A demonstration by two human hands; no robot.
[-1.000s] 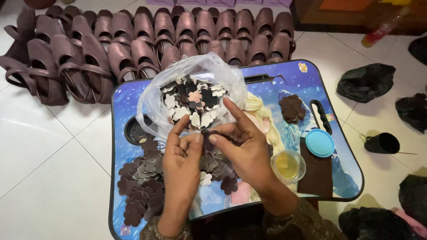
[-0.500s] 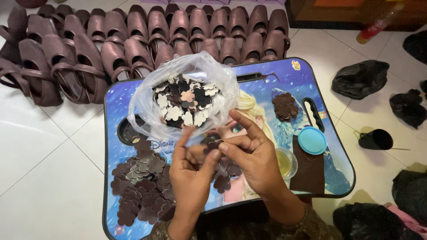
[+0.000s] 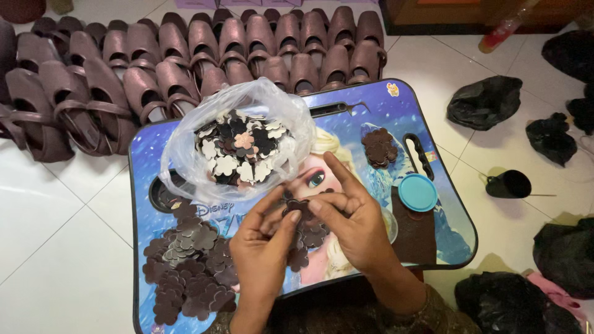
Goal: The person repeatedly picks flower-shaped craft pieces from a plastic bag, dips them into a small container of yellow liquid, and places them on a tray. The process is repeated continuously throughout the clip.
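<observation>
Two hands met over one blue cartoon-printed lap tray (image 3: 396,105): the left hand (image 3: 263,247) and right hand (image 3: 352,226) both pinched one dark brown flower-shaped leather cutout (image 3: 299,207) between fingertips, just below one clear plastic bag (image 3: 235,142); its underside was hidden

A clear plastic bag (image 3: 238,139) sits open on the far-left part of the blue lap table (image 3: 371,105), stuffed with dark and pale flower-shaped cutouts. On the white floor to the right lie several crumpled black plastic bags (image 3: 484,102), one near the table's far corner, others scattered well apart along the right edge and near corner.
</observation>
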